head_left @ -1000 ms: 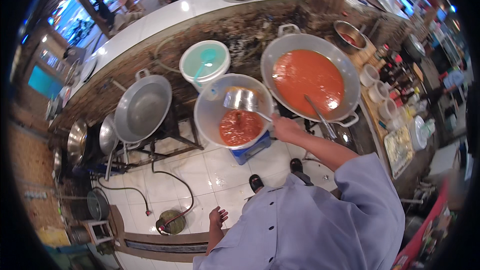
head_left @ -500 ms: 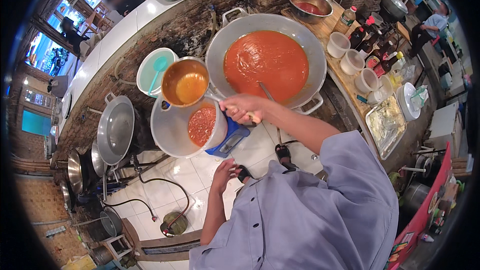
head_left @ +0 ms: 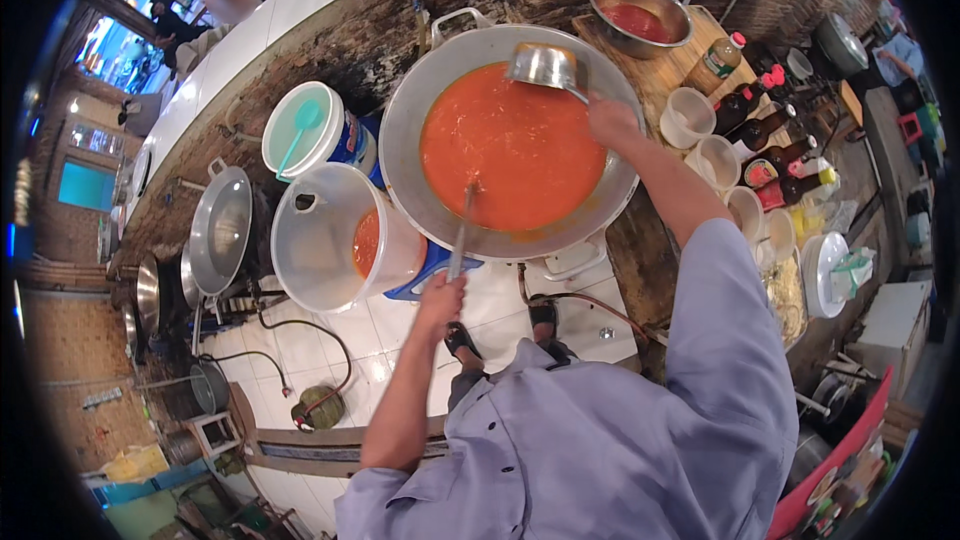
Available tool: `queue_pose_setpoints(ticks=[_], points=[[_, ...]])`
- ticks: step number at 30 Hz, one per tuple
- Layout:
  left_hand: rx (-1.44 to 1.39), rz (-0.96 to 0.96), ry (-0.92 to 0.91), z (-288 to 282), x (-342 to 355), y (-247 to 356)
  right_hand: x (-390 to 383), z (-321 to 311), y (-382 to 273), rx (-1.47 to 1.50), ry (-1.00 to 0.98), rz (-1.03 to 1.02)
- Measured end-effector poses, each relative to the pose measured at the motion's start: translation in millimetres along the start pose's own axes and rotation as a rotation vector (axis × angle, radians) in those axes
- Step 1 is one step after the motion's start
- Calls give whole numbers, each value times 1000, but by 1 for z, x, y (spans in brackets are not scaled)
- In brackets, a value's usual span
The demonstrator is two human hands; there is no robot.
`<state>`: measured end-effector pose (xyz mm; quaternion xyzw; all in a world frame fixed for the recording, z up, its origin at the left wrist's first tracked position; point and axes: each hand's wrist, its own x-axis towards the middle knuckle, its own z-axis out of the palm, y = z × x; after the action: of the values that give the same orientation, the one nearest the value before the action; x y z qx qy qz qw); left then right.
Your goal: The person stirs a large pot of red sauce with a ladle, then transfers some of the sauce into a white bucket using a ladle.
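A big metal wok full of orange-red sauce sits in front of me. My right hand grips the handle of a steel ladle, whose bowl hangs over the wok's far rim. My left hand holds the long handle of a metal utensil whose tip dips into the sauce. To the left stands a clear plastic bucket with some red sauce at its bottom.
A teal-lidded tub stands behind the bucket. An empty wok and pans lie at the left. Right of the wok are a steel bowl of sauce, sauce bottles, plastic cups and a plate. People sit beyond the white counter.
My right hand has carried the ladle from over the bucket to the wok's far rim. My left hand has risen from my side and taken the utensil standing in the sauce.
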<state>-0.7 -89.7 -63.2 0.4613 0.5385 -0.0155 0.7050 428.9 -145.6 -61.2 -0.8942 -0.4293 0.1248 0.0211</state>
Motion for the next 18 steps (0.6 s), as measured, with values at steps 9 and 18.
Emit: queue_pose_setpoints(ticks=[9, 18], points=[[996, 502, 459, -53, -67, 53, -45, 101, -62, 738, -403, 270], [899, 460, 359, -65, -69, 71, -63, 88, -48, 1865, -1075, 342]])
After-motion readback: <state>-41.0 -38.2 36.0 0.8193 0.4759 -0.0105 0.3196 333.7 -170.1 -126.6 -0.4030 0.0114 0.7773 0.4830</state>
